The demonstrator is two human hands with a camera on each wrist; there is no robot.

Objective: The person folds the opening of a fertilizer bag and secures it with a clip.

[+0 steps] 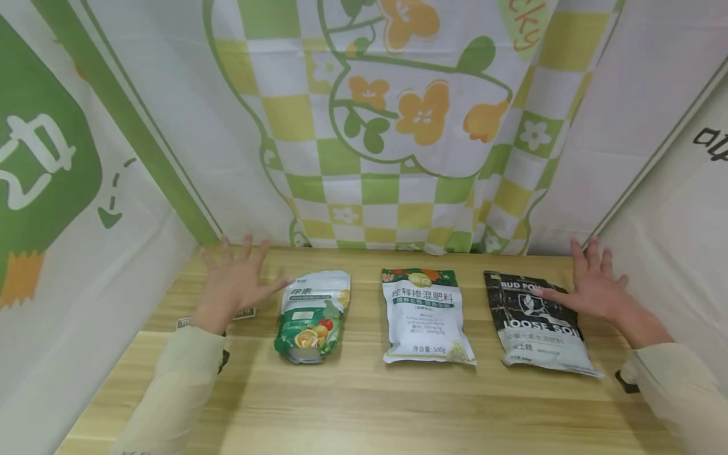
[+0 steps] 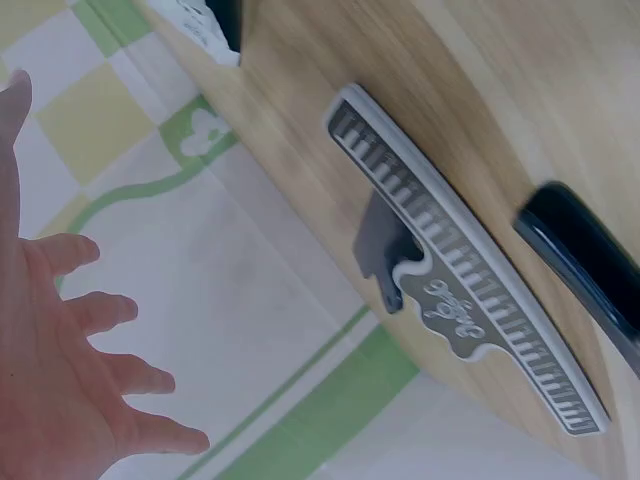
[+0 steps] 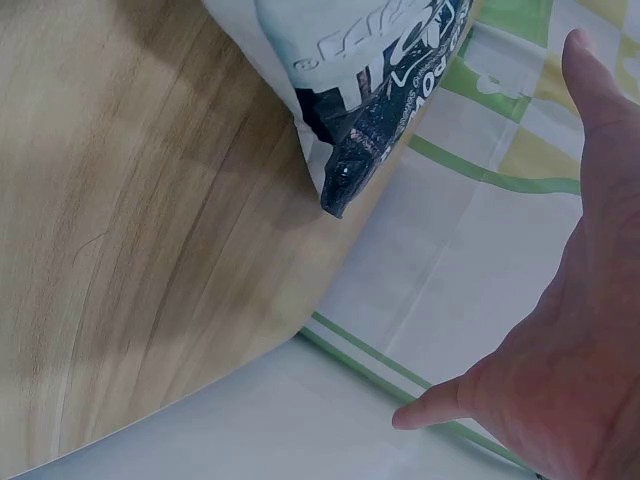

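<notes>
My left hand (image 1: 234, 285) is held with fingers spread, above the table's left side, its thumb overlapping a green and white fertilizer bag (image 1: 313, 316) in the head view. On the right, my right hand (image 1: 597, 292) is also spread, its thumb overlapping the black and white soil-additive bag (image 1: 537, 328). Nothing is held by either one. Between those two lies a white fertilizer bag (image 1: 426, 319) with a green top band. Under the left forearm is a long grey-and-white slotted strip (image 2: 465, 260) with a scalloped lettered part, partly hidden in the head view.
The bags lie in a row on a wooden table (image 1: 364, 411). A printed cloth (image 1: 387, 202) hangs behind its back edge, with pale cloth walls (image 1: 677, 253) on both sides. A dark piece (image 2: 385, 245) pokes out beneath the slotted strip.
</notes>
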